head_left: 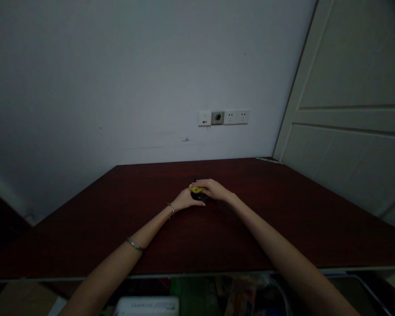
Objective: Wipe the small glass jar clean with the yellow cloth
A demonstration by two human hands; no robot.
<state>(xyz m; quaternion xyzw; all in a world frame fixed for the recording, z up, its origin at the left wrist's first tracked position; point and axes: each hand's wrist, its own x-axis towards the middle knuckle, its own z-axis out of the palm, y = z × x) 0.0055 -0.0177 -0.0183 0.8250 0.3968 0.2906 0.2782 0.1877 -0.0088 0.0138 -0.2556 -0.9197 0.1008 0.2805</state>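
Observation:
Both of my arms reach forward over the dark red tabletop [171, 232]. A small, shiny black rounded object [199, 196] rests there between my hands; its kind cannot be made out. My left hand [184, 200] curls round its left and near side, the thumb lying along the front. From the right, my right hand [213, 189] comes over the top, its fingers closed over a yellow sponge-like piece [196, 189] that lies against the black object. The fingers hide part of both things. On my left wrist and forearm are two bracelets [135, 244].
A pale wall with a row of sockets [236, 117] rises behind the table. A white panelled door [352, 118] stands on the right. Below the table's front edge lie a white box [147, 306], a green item [192, 296] and other mixed things.

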